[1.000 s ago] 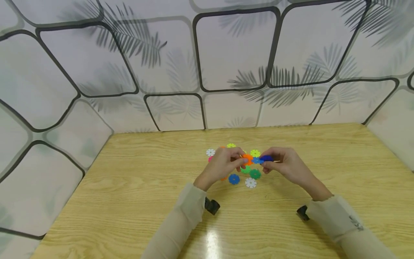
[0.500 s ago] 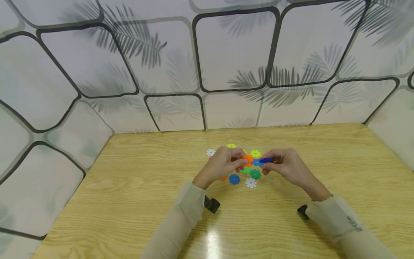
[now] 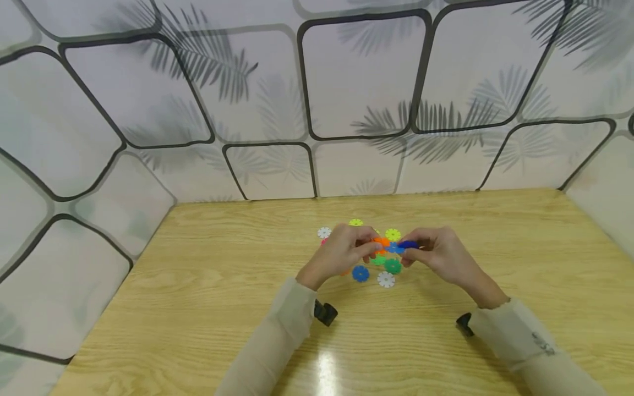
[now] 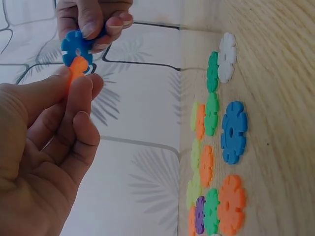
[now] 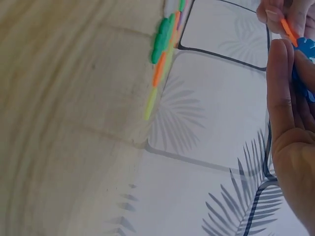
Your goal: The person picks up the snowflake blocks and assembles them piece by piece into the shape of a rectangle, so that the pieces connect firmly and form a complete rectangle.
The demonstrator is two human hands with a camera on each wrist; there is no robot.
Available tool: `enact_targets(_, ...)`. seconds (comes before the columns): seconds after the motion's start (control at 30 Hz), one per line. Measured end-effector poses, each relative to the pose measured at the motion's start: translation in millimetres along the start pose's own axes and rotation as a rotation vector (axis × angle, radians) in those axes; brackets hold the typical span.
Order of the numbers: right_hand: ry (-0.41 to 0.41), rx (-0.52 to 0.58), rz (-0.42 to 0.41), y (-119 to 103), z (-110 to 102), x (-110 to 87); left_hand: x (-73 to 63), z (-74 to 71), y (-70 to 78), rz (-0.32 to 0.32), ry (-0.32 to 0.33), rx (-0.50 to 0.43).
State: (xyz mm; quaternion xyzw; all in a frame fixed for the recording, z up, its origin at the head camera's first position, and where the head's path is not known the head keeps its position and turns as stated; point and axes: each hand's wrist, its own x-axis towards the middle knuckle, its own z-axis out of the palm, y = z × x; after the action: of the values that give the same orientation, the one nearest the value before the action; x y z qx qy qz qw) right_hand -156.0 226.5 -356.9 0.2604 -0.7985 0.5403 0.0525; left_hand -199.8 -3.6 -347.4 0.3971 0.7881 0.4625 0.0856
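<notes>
Above the table, my left hand (image 3: 342, 250) pinches an orange notched disc (image 4: 78, 66) between thumb and fingers. The orange disc meets the edge of a lighter blue notched disc (image 4: 75, 47), standing at an angle to it. From the right, my right hand (image 3: 438, 253) pinches a dark blue disc (image 3: 408, 245), which is joined to the lighter blue one. Together the three discs form a short row between the two hands. In the right wrist view the fingers partly cover the dark blue disc.
Under and around the hands, several loose notched discs lie on the wooden table (image 3: 198, 308). Among them are a blue disc (image 3: 360, 273), a white disc (image 3: 386, 279), a green disc (image 3: 393, 266) and a yellow disc (image 3: 393, 235). A patterned wall (image 3: 356, 165) stands behind.
The joined discs tilt slightly between the hands: the lighter blue disc turned more face-up half a second ago and looks flatter now. Both hands keep their grip and almost the same place.
</notes>
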Motion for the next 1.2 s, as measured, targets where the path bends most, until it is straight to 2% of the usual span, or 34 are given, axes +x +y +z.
enact_targets(0.13, 0.021, -0.013, 0.023, -2, -3, 0.4, 1.7, -1.3, -3.0, 0.001, 0.018, -0.036)
enact_targets(0.4, 0.072, -0.013, 0.06, -1, -7, 0.3, -7.9, -18.3, -14.0, -0.09, 0.119, -0.09)
enact_targets(0.57, 0.065, -0.012, 0.062, 0, -8, 0.2, -14.3, -26.8, -19.5, -0.124, 0.139, -0.058)
enact_targets(0.8, 0.069, -0.016, 0.072, 0, -8, -1.6, -22.2, -32.0, -30.7, -0.17, 0.163, -0.051)
enact_targets(0.9, 0.069, -0.018, 0.086, -1, -10, -2.0, -24.6, -34.5, -34.1, -0.19, 0.177, -0.021)
enact_targets(1.2, 0.077, -0.016, 0.077, 0, -11, -0.6, -28.3, -43.2, -43.3, -0.294, 0.192, 0.01)
